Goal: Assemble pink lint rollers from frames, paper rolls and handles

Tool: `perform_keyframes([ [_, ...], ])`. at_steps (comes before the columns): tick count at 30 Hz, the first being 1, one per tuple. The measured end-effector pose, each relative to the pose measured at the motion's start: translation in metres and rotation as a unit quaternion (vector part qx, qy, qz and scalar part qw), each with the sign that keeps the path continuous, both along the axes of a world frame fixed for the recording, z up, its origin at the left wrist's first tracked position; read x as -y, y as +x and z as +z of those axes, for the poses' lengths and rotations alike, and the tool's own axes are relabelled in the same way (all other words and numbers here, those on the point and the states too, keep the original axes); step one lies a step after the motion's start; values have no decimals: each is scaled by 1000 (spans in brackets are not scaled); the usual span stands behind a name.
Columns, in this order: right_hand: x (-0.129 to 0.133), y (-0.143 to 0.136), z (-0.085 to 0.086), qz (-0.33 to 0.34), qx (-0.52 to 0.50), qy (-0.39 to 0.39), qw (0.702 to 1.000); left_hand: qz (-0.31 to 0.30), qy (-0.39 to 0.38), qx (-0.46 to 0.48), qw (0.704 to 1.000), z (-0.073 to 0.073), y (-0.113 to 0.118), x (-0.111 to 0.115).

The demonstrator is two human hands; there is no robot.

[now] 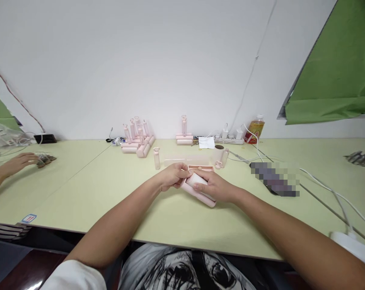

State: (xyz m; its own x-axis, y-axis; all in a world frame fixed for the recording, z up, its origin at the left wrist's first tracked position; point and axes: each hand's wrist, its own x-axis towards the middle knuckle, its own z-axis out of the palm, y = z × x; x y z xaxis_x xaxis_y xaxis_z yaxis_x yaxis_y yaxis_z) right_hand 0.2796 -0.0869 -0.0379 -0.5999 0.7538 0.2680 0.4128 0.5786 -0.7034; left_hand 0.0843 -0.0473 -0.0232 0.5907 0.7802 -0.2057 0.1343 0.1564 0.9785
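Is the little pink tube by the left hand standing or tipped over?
Standing upright: the little pink tube rests on its end on the table, wider end uppermost.

A plain white sleeve (76, 276), short and soft-edged, covers the upper left arm. The left forearm (118, 219) and right forearm (279, 221) are bare, as are both hands (218, 186), with short fingernails. Low in front, a printed garment (182, 270) shows large sketched eyes in black, white and grey, with scratchy strokes and a dark band between them.
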Motion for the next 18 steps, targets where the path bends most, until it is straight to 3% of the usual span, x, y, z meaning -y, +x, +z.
perform_keyframes([
  [7,-2,4,-4,-12,52,-13,998,-36,78,-98,991,-14,-4,-9],
  [18,-4,4,-3,-44,58,50,996,-6,210,-61,976,-17,4,0],
])
